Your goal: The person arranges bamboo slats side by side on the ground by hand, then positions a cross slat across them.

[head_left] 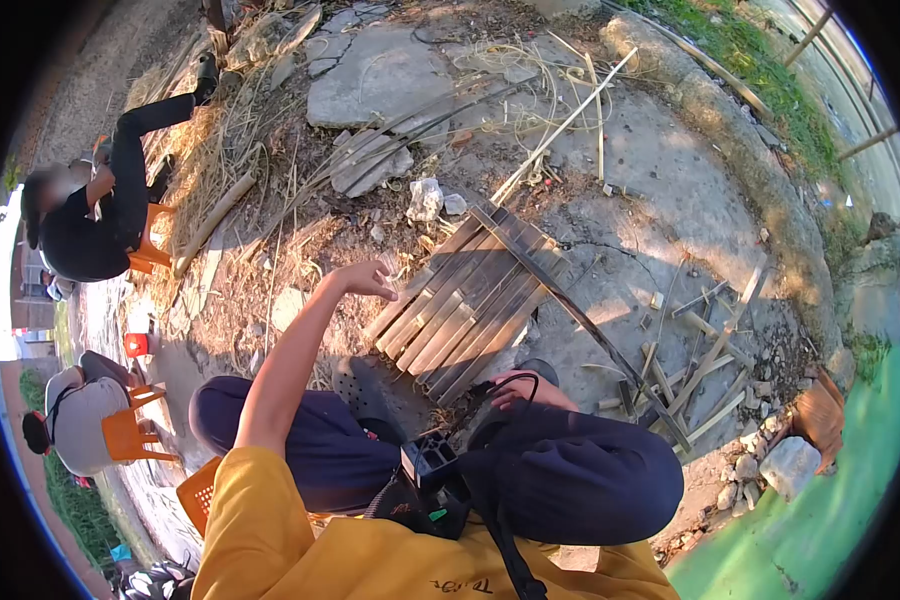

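left hand: raised in front of the left knee, the left hand (370, 280) hangs just beside the left edge of the slats; it looks apart from them.
left grip: partly wide, fingers bent, a gap between thumb and fingertips.
right hand: the right hand (532, 391) is low beyond the right thigh, near the close end of the slats, with a thin dark cord (518, 377) looping beside it.
right grip: partly hidden; i cannot tell whether it holds anything.
slats: a row of split, bamboo-like slats (460, 310) lies side by side on the ground, straight ahead of the feet, running slantwise.
dark strip: one long dark strip (582, 322) slants from the far end of the slats down to the right, ending among the offcuts.
offcuts: pale and brown wood offcuts (710, 375) lie jumbled on the concrete to the right.
pale strips: long pale strips (573, 115) stretch away beyond the slats.
plastic: a crumpled whitish piece (425, 200) lies near their far left corner.
footwear: a grey shoe (358, 393) shows beside the near left part of the slats.
others: at left, a person in black (90, 232) sits on an orange chair (152, 243); another person in grey (82, 420) is nearer.
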`<action>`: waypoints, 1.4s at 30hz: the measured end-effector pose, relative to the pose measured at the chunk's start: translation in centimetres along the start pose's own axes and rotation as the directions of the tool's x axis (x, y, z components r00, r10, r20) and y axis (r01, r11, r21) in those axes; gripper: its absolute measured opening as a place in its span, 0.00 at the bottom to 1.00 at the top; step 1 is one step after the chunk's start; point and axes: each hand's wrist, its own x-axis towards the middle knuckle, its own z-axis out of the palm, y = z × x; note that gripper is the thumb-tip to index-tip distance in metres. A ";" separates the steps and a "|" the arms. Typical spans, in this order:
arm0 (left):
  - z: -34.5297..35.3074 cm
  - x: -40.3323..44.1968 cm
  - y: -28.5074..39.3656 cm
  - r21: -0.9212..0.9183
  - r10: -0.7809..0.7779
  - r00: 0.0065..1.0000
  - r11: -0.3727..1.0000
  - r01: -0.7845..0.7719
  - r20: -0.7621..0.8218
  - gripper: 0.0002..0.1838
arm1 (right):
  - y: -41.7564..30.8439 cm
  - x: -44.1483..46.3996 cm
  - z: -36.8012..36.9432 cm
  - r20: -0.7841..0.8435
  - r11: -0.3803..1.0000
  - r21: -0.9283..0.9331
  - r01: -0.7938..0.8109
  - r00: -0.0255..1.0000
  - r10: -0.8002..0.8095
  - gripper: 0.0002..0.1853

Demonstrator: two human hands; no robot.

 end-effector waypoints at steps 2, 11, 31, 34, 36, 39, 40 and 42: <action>1.2 -0.1 -1.2 -0.012 0.019 1.000 1.000 -0.019 -0.015 0.53 | 1.7 -0.1 1.7 0.100 0.971 0.032 0.238 0.966 -0.240 0.26; 2.8 0.5 -3.9 -0.438 0.095 0.993 0.892 -0.115 -0.066 0.49 | 1.3 0.6 5.8 0.012 0.998 0.045 -0.035 0.999 0.034 0.25; 8.4 2.0 -3.6 -0.433 0.105 0.944 0.869 -0.240 -0.312 0.28 | -11.6 4.5 -2.0 -0.211 0.170 -0.975 -0.143 0.355 -0.911 0.26; 9.1 2.1 -3.3 -0.444 0.108 0.922 0.852 -0.279 -0.372 0.24 | -11.9 5.2 -3.6 -0.208 0.152 -0.972 -0.178 0.357 -0.911 0.26; 9.3 1.9 -3.1 -0.419 0.143 0.900 0.848 -0.326 -0.412 0.24 | -12.0 5.5 -4.4 -0.153 0.090 -0.979 -0.182 0.369 -0.917 0.26; 9.1 1.8 -2.8 -0.368 0.190 0.875 0.852 -0.372 -0.445 0.24 | -11.8 5.5 -5.2 -0.188 0.118 -0.976 -0.181 0.442 -0.877 0.25; 9.0 1.8 -2.6 -0.346 0.202 0.873 0.860 -0.375 -0.443 0.25 | -11.8 5.5 -5.4 -0.192 0.125 -0.976 -0.178 0.438 -0.878 0.25; 9.0 1.8 -2.3 -0.316 0.223 0.862 0.865 -0.391 -0.456 0.27 | -11.8 5.5 -5.5 -0.178 0.115 -0.979 -0.167 0.439 -0.881 0.23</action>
